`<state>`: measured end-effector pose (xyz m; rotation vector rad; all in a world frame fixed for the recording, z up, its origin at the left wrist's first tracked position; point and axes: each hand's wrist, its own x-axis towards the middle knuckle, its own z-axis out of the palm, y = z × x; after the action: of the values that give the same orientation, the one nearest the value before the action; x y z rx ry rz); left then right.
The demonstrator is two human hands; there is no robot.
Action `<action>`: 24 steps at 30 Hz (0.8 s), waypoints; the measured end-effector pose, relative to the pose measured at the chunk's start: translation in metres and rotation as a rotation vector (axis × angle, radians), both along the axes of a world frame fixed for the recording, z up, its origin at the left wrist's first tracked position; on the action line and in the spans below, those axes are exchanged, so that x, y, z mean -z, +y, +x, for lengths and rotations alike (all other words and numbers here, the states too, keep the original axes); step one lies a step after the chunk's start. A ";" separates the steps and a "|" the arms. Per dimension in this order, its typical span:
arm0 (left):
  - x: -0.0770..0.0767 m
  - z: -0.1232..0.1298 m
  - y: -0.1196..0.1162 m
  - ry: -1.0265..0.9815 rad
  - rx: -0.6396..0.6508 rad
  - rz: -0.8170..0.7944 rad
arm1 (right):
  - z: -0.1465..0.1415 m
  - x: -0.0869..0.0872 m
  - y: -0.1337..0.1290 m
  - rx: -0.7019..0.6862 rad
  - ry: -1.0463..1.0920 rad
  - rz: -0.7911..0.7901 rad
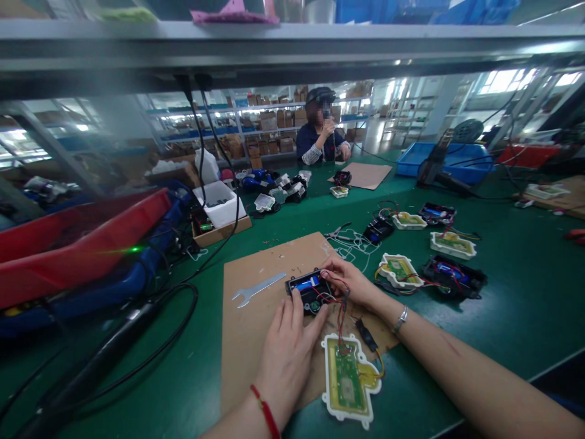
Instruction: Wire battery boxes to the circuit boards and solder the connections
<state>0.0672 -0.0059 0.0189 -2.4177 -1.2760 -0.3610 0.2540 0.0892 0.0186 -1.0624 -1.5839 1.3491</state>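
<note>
A black plastic housing [311, 299] with a blue battery [305, 284] and loose wires inside rests on a brown cardboard sheet [256, 347]. My left hand [290, 335] holds its near side, with fingertips on the left edge and the thumb at the near right corner. My right hand [345, 279] has its fingers curled at the housing's far right side, by the red wires; the exact grip of those fingertips is partly hidden. Red wires run from the housing to a white-framed circuit board [348, 381] lying nearest me. A black-sleeved connector [365, 334] lies beside the board.
A wrench [258, 289] lies left of the housing. Pliers [339, 233] and white cord sit beyond. More housings [452, 277] and boards [400, 271] are at right. A red bin [82, 244], cables and a white box [222, 207] stand left. Opposite sits a person [320, 134]. A shelf [292, 46] hangs overhead.
</note>
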 end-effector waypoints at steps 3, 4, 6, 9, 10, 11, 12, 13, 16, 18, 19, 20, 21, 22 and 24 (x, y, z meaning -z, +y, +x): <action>-0.001 -0.005 0.001 -0.004 0.011 -0.006 | 0.000 -0.001 0.000 -0.001 -0.002 0.010; -0.001 -0.010 0.002 -0.002 0.037 -0.017 | 0.000 0.000 0.000 -0.003 -0.001 0.013; 0.001 -0.023 0.003 0.008 0.101 -0.038 | 0.001 0.000 0.001 -0.010 0.006 0.016; 0.002 -0.038 0.006 0.019 0.151 -0.073 | 0.002 0.003 0.002 -0.019 0.023 0.009; 0.002 -0.040 0.007 0.015 0.153 -0.087 | 0.002 0.004 0.003 -0.022 0.029 0.004; 0.002 -0.041 0.008 0.008 0.153 -0.104 | 0.002 0.004 0.003 -0.022 0.034 -0.002; 0.001 -0.041 0.009 0.002 0.150 -0.125 | 0.002 0.005 0.003 -0.023 0.037 -0.007; 0.000 -0.040 0.010 -0.001 0.149 -0.146 | 0.002 0.005 0.003 -0.022 0.040 -0.012; -0.001 -0.040 0.012 -0.004 0.142 -0.193 | 0.002 0.004 0.003 -0.018 0.040 -0.016; -0.001 -0.044 0.014 -0.037 0.165 -0.186 | 0.002 0.003 0.002 -0.015 0.037 -0.014; 0.000 -0.047 0.016 -0.065 0.179 -0.171 | 0.002 0.002 0.002 -0.013 0.035 -0.012; 0.000 -0.050 0.018 -0.094 0.184 -0.149 | 0.001 0.002 0.002 -0.013 0.034 -0.011; 0.000 -0.054 0.020 -0.118 0.179 -0.125 | 0.001 0.002 0.002 -0.012 0.033 -0.010; 0.000 -0.057 0.022 -0.130 0.162 -0.101 | 0.001 0.002 0.002 -0.013 0.033 -0.012; -0.001 -0.060 0.027 -0.118 0.122 -0.069 | 0.002 0.004 0.003 -0.011 0.036 -0.018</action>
<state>0.0068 0.0209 0.0201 -2.5736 -1.2102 -0.5093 0.2557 0.0926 0.0148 -1.0360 -1.5565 1.3847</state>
